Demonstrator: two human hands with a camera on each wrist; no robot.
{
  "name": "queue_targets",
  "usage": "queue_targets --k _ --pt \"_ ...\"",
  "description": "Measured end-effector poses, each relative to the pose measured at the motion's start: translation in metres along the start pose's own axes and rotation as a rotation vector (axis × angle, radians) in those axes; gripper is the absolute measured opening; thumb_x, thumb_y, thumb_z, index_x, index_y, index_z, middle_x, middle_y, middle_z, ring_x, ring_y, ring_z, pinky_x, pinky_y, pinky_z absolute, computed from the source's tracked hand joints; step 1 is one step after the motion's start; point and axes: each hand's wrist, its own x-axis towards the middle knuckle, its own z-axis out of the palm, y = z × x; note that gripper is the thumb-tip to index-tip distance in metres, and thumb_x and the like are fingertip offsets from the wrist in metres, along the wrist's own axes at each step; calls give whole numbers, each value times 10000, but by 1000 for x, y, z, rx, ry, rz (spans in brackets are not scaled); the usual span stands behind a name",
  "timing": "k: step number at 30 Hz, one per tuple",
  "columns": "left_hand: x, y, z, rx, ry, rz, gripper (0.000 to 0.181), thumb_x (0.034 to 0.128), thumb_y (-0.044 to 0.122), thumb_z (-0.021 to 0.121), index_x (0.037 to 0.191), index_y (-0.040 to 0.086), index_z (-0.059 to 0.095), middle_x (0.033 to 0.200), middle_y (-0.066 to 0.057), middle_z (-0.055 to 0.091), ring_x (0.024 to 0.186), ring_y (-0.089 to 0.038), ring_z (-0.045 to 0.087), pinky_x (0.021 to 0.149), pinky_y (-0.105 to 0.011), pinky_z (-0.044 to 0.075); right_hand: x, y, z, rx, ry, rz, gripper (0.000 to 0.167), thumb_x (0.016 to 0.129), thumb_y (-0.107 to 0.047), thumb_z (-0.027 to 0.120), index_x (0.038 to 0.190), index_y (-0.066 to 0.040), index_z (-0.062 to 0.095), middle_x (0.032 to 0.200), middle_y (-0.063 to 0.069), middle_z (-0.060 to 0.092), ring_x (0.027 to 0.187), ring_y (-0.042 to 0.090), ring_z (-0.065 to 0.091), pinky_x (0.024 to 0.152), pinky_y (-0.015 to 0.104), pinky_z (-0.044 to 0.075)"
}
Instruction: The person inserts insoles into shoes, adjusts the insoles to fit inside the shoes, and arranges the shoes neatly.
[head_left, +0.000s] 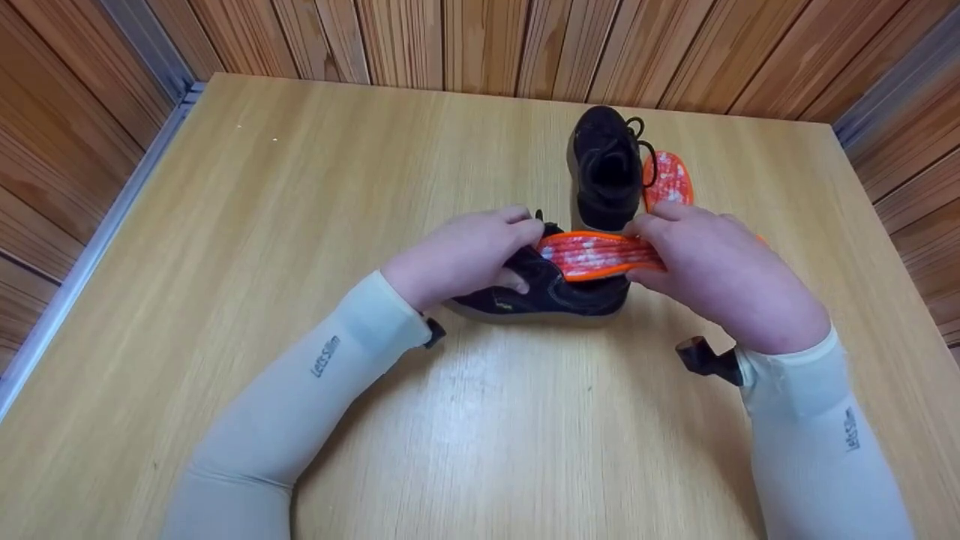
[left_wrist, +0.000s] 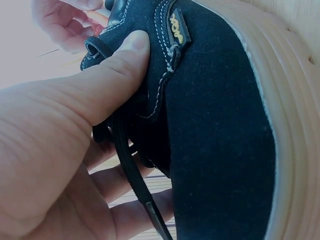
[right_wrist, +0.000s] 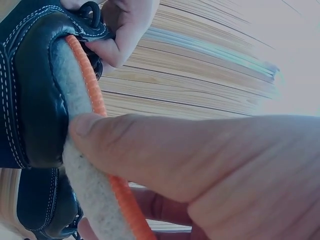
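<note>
A dark shoe [head_left: 540, 296] with a pale sole lies sideways on the table, toe to the left. My left hand [head_left: 469, 255] grips it around the lace area, thumb on the near side; in the left wrist view the thumb presses the upper beside a yellow-lettered tag. My right hand [head_left: 724, 270] pinches the heel end of a red-and-white insole [head_left: 592, 255] with an orange rim. The insole's front part is inside the shoe opening, hidden there. In the right wrist view the insole's edge [right_wrist: 92, 85] shows grey, fuzzy material beside the orange rim.
A second dark shoe [head_left: 604, 165] stands behind, toe toward the back wall, laces looped to its right. Another red insole [head_left: 667, 178] lies beside it, partly behind my right hand. Wood-panelled walls [head_left: 480, 45] border the light wooden table [head_left: 300, 187].
</note>
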Motion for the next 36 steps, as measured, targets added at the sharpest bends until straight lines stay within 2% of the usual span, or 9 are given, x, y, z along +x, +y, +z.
queue_targets --k 7,15,20,24,28,36 --pt "0 0 0 -1 8 8 503 945 420 846 1280 126 612 1285 -64 636 1100 -267 692 1007 -475 605 -1 4 1 6 4 -26 399 892 -188 918 1227 -47 754 1091 124 685 868 295 685 810 555 608" --pt "1 0 0 -3 12 8 507 948 419 845 1299 136 614 1307 -57 645 1135 -265 696 1042 -473 596 -4 10 -4 58 -56 20 454 889 -196 920 1288 -80 737 1142 98 706 913 278 682 858 542 604" --pt "1 -1 0 -1 15 9 505 941 422 850 1285 136 615 1282 -50 645 1125 -261 694 1033 -470 597 -7 18 -8 84 -91 71 458 907 -213 903 1301 -74 717 1158 116 725 938 281 669 846 547 585" --pt "0 -1 0 1 7 4 507 948 421 846 1296 135 611 1303 -56 642 1133 -267 695 1039 -474 599 -11 23 -11 82 -96 110 432 905 -221 897 1267 -68 718 1089 122 714 903 274 652 798 539 562" --pt "0 0 0 1 3 2 512 949 419 846 1300 131 609 1320 -61 641 1145 -270 695 1046 -475 596 -13 25 -12 65 -78 124 359 890 -210 889 1180 -83 722 997 104 684 830 255 618 724 467 514" --pt "1 -1 1 -13 -3 1 481 949 422 839 1260 137 608 1276 -50 623 1119 -268 680 1033 -473 595 -15 20 -11 42 -67 118 348 889 -222 904 1164 -135 710 983 81 691 830 241 615 722 442 506"
